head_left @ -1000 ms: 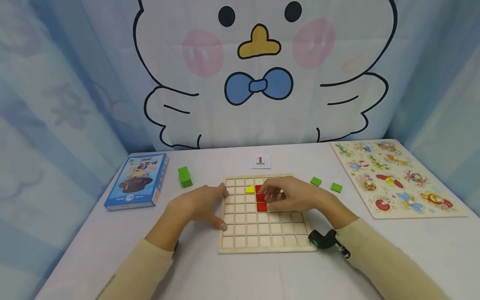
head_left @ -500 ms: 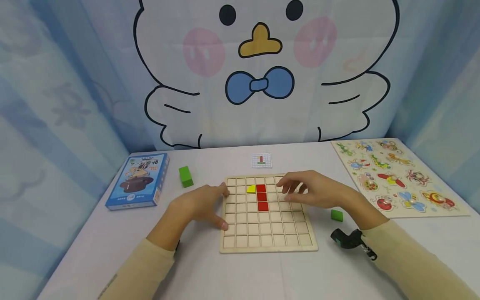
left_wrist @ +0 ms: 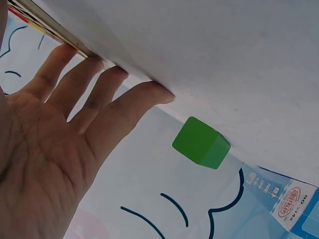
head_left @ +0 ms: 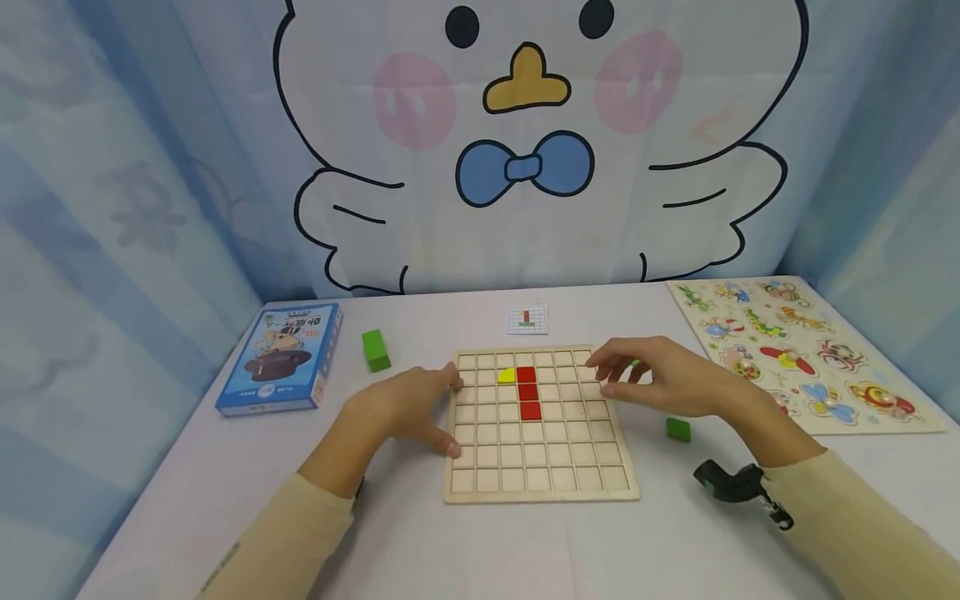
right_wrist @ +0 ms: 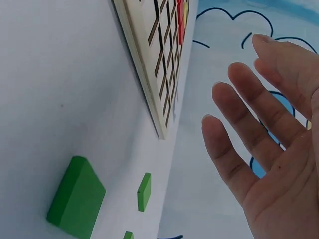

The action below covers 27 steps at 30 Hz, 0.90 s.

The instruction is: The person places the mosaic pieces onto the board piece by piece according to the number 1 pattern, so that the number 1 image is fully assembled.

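A wooden grid board lies flat on the white table. In its upper part, a column of red tiles fills several squares, with a small yellow tile beside the top one. My left hand rests at the board's left edge, thumb and fingertips touching it. My right hand hovers over the board's right edge with its fingers loosely bent; the right wrist view shows nothing held in the hand. Below it lies a green tile; another green tile is mostly hidden behind the fingers.
A green block stands left of the board, near a blue box. A small pattern card lies behind the board. At the right is an animal puzzle board. A printed curtain closes off the back.
My right hand has withdrawn from the red tiles to the right, uncovering them, and is now at the board's right edge. The left hand keeps its place on the board.
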Tool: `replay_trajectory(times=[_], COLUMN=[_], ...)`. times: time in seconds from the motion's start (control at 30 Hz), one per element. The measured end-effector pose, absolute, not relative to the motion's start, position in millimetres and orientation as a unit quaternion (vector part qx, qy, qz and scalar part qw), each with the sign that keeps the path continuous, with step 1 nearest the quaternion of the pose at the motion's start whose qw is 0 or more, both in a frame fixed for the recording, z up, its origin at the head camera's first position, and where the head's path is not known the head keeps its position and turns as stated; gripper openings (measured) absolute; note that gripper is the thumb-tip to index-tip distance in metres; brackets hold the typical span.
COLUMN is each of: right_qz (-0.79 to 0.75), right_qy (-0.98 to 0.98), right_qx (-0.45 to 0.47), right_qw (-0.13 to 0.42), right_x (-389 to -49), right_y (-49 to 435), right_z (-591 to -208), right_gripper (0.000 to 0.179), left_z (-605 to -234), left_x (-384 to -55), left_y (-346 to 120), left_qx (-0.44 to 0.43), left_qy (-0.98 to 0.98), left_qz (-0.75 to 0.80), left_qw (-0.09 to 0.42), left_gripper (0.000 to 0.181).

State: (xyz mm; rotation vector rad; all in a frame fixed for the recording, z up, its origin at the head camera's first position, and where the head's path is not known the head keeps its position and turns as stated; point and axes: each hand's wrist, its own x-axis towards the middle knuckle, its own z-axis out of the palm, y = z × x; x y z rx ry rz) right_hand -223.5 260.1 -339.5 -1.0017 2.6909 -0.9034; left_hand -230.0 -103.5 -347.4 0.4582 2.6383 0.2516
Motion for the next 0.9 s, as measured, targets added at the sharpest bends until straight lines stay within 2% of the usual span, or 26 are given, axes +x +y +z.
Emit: replay_trajectory(times=[0.3, 0.6, 0.9], right_qz=[-0.310, -0.303, -0.295], right_qy=[0.900, 0.906, 0.915], right_qx=[-0.300, -0.293, -0.273], right_qw=[0.069, 0.032, 0.038], right_x=[-210.3, -203.3, -194.9], right_y=[283.5, 304.5, 323.5], right_z=[-343.9, -348.9, -356.0], right_gripper=[0.041, 0.045, 0.050], left_z=[-350.1, -345.2, -350.3], left_x=[-227.2, -231.3, -227.6], left_y=[-100.2, -102.8, -103.1], left_qx=[0.158, 0.167, 0.157], left_qy=[0.956, 0.960, 0.957], left_qz=[0.095, 0.081, 0.099], left_qw=[0.229, 0.207, 0.223], left_gripper=[0.099, 0.099, 0.103])
